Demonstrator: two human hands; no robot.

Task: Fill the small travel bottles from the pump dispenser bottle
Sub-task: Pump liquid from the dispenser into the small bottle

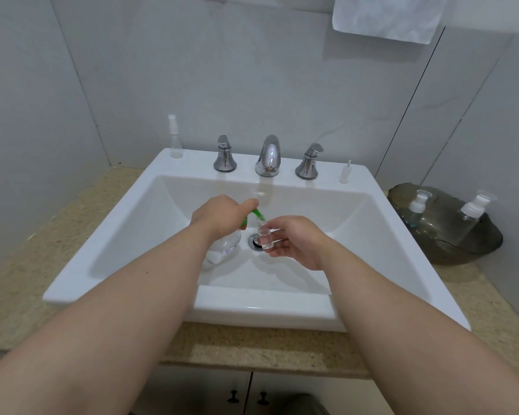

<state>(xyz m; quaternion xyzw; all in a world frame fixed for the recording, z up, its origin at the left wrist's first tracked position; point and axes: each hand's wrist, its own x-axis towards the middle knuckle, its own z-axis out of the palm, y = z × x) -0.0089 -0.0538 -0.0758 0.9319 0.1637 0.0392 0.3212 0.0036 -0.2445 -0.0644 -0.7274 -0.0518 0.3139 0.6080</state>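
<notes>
Right hand: your thumb and fingers pinch the travel bottle by its sides. The lower fingers lie loosely spread beneath it.
Travel bottle: small, clear and upright at your right fingertips, above the drain. Its fill level is too faint to tell. Judge it light, stiff and slippery once wet, so hold it at mid-body and leave the neck free.
Left hand: your fingers curl over the green pump head. Whether they are pressing it down cannot be told.
Pump dispenser bottle: its clear body sits under your left fingers, inside the sink. Judge it the heavier piece; steady it from the top.
Nozzle: the tip reaches from your left fingertips to the travel bottle's mouth.
Faucet: beyond both sets of fingers.
Spray bottle: on the sink's back edge, well left of your left fingers.
Glass bowl: well right of your right fingers, holding two capped bottles.
</notes>
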